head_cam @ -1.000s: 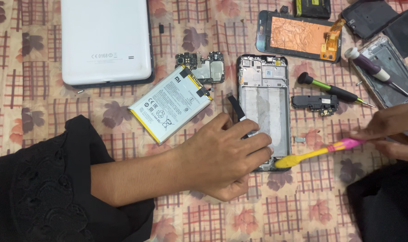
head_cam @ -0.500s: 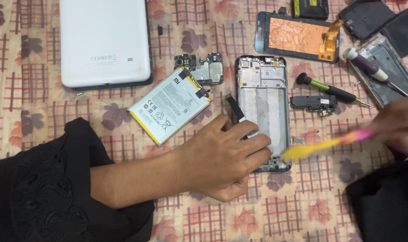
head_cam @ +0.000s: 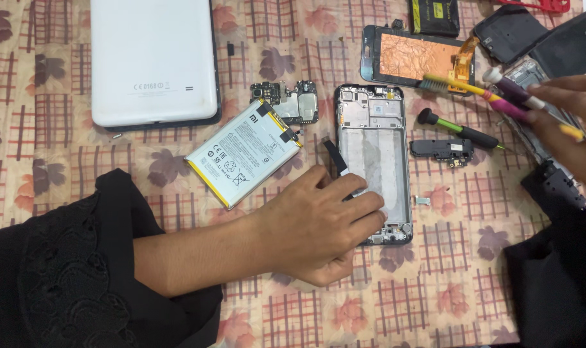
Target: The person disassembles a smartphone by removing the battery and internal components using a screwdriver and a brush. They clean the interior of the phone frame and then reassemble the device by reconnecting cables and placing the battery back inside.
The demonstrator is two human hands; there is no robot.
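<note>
Pin the frame (head_cam: 375,164) flat on the cloth (head_cam: 48,148) with the left hand (head_cam: 322,225), fingers spread on its lower half, and bring the brush (head_cam: 499,100), pinched in the right hand (head_cam: 573,122), down lightly.

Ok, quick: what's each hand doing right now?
Left hand: open, fingers resting on the phone frame.
Right hand: closed on a yellow and pink toothbrush.

Matt metal phone frame (head_cam: 374,161); woven cloth (head_cam: 61,148)
</note>
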